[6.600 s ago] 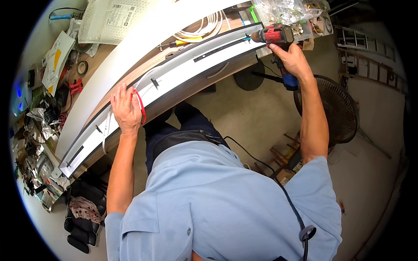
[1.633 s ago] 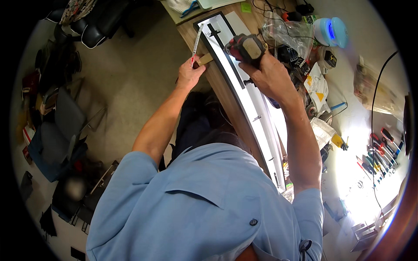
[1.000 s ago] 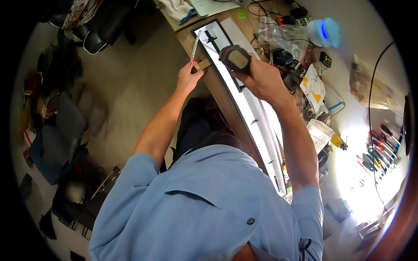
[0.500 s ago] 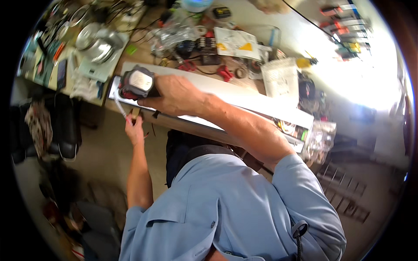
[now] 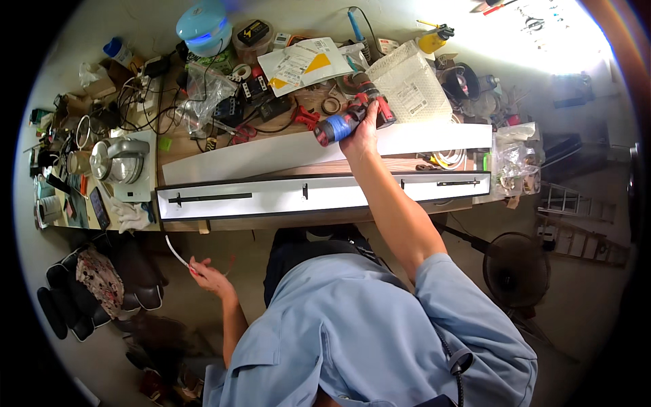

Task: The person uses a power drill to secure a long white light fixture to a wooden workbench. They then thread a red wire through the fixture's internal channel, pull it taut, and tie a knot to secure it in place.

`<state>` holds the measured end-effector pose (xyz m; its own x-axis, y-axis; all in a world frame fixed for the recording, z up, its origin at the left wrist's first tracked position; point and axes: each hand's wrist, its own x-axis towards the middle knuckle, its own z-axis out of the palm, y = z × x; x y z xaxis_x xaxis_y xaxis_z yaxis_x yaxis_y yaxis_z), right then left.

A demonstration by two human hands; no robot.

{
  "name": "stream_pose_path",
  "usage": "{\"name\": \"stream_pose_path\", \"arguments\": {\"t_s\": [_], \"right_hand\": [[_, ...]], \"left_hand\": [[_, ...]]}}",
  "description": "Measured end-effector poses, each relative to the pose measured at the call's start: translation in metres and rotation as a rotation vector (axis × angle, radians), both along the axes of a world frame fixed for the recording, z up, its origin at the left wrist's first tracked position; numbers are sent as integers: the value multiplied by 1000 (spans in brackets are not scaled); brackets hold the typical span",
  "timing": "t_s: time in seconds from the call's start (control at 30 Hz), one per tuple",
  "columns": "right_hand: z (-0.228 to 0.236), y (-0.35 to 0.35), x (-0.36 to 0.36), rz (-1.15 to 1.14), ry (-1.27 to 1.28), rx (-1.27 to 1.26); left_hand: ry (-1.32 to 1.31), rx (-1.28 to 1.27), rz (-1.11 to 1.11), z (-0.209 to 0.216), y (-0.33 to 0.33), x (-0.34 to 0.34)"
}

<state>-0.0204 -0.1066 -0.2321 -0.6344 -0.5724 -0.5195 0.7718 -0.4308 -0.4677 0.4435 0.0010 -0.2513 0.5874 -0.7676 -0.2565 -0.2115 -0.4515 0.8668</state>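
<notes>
My right hand [image 5: 363, 139] is closed round a red and black cordless drill [image 5: 363, 102] with a blue band near its front. It holds the drill above the bench, over a long white strip panel [image 5: 271, 152]. My left hand [image 5: 211, 278] is off the front edge of the bench, pinching a white cable [image 5: 178, 252] whose free end curves up and away; reddish bits show at the fingers. Between the hands and the panel lies a long, shallow, black-rimmed white housing [image 5: 278, 199] with black brackets inside, along the bench's front edge.
Behind the panel are a white and yellow package [image 5: 305, 64], a bubble mailer [image 5: 410, 85], red clamps [image 5: 306, 117] and tangled cables. A glass kettle [image 5: 122, 159] and white gloves [image 5: 131, 216] sit at left. A fan [image 5: 515, 271] stands at right, a black chair [image 5: 102, 285] at left.
My right hand has lifted the drill away from the housing's left end, toward the back right. My left hand has drawn back from the bench with the cable. The view has shifted.
</notes>
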Motion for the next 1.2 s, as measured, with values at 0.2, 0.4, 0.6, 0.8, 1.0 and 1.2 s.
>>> {"name": "stream_pose_path", "arguments": {"t_s": [0.2,0.4,0.6,0.8,1.0,1.2], "right_hand": [[-62,-49,-19,-99,8,-50],[-69,-85,-1,-109,-118,-223],[-90,-92,7,-117,-155,-130],[-43,-35,16,306,150,367],[18,155,0,387,593,303],[-30,350,-73,-157,360,843]], "left_hand": [[-143,-81,-161,47,12,-1],[-16,-148,-341,104,17,-27],[252,-104,-701,123,3,-75],[493,71,-854,126,-14,-153],[91,108,-1407,94,0,-252],[-272,-331,-1773,50,36,-375]]}}
